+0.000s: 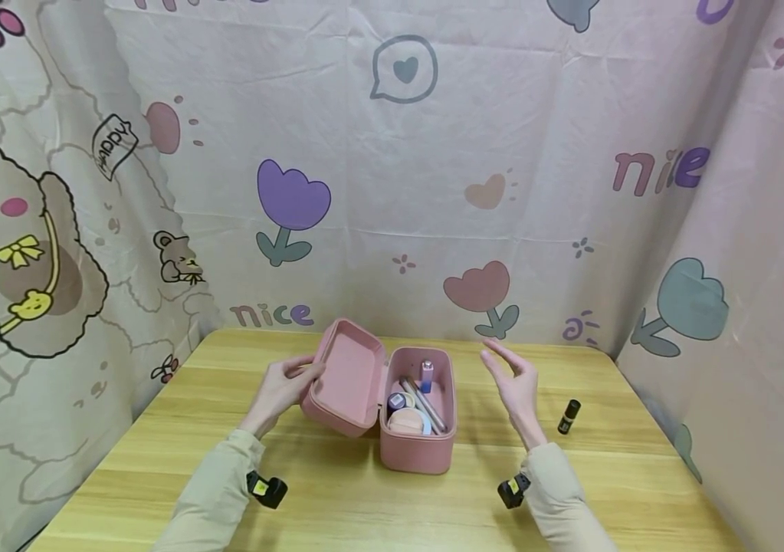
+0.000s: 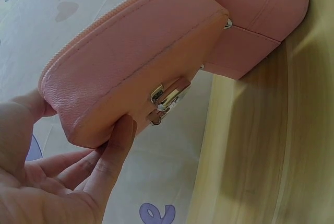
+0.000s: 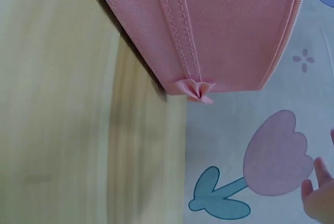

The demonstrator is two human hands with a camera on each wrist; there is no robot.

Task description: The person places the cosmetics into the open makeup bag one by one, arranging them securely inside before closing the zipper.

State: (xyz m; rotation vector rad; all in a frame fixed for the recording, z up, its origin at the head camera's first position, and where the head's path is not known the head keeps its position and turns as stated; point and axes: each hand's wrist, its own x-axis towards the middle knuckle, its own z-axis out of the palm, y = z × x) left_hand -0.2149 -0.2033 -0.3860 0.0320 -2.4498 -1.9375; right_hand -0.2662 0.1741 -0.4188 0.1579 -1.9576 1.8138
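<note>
A pink zippered makeup case [image 1: 418, 452] stands open on the table, its lid [image 1: 350, 372] swung out to the left. My left hand [image 1: 283, 391] grips the lid's outer edge between thumb and fingers; the left wrist view shows the lid's outside with a metal-ringed handle [image 2: 169, 98]. Inside the case are a round pink compact [image 1: 405, 420], a dark-lidded jar [image 1: 396, 402], slim pencil-like sticks [image 1: 426, 406] and a pink-and-blue tube [image 1: 427, 376]. My right hand [image 1: 519, 387] is raised to the right of the case, fingers apart, holding nothing.
A small black tube [image 1: 569, 416] lies on the wooden table [image 1: 502, 506] to the right of my right hand. Printed curtains [image 1: 392, 192] hang behind the table and along both sides. A pink bow-like tab [image 3: 196, 89] sticks out from the case's side.
</note>
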